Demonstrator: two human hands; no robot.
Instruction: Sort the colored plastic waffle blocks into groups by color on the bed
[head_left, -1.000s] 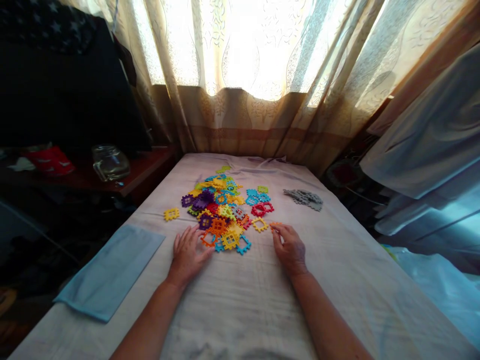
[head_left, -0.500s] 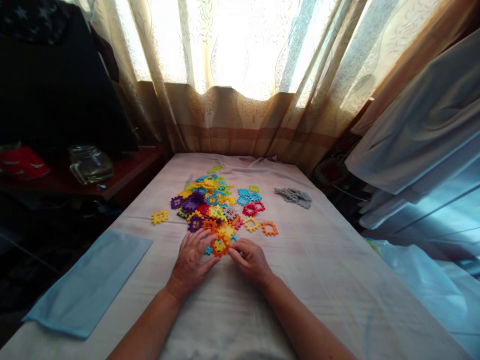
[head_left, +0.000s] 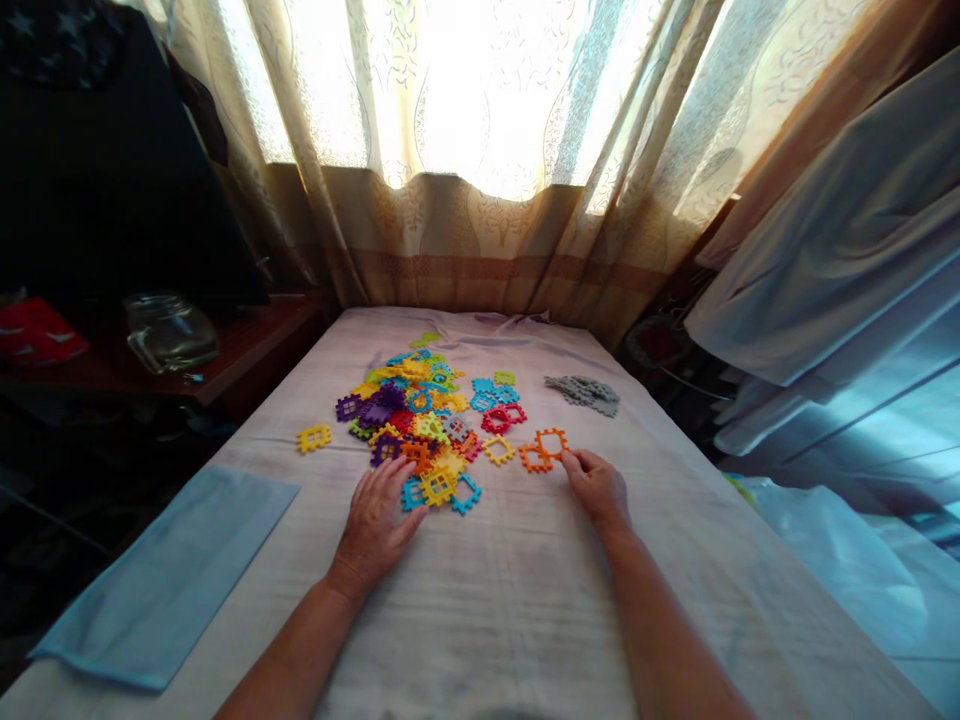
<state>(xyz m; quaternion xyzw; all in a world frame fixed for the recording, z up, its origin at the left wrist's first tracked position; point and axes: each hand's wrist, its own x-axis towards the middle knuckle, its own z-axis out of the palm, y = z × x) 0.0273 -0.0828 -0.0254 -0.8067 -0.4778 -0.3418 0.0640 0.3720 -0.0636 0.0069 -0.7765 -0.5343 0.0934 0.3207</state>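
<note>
My right hand (head_left: pixel 598 487) pinches the edge of an orange square frame piece (head_left: pixel 551 443), right of the pile. A second orange frame piece (head_left: pixel 534 459) lies against it on the left. With fingers spread, my left hand (head_left: pixel 379 520) rests at the near left edge of the heap of toothed plastic building pieces (head_left: pixel 412 400). Close to its fingers are a yellow window piece (head_left: pixel 439 486) and a blue piece (head_left: pixel 413 494). Just right of these lies a blue frame piece (head_left: pixel 466 493). A yellow frame piece (head_left: pixel 497 450) sits between the heap and the orange pieces.
Red pieces (head_left: pixel 502 417) and blue pieces (head_left: pixel 484 393) lie right of the heap. Grey pieces (head_left: pixel 583 393) are stacked farther right. A lone yellow piece (head_left: pixel 313 437) and a light blue cloth (head_left: pixel 172 570) lie at left. A glass jar (head_left: pixel 172 335) stands on the side desk (head_left: pixel 247 350).
My right hand has moved right, carrying an orange frame piece from the heap to beside the other orange one. The yellow window piece and blue pieces beneath it now show. My left hand stays near the heap.
</note>
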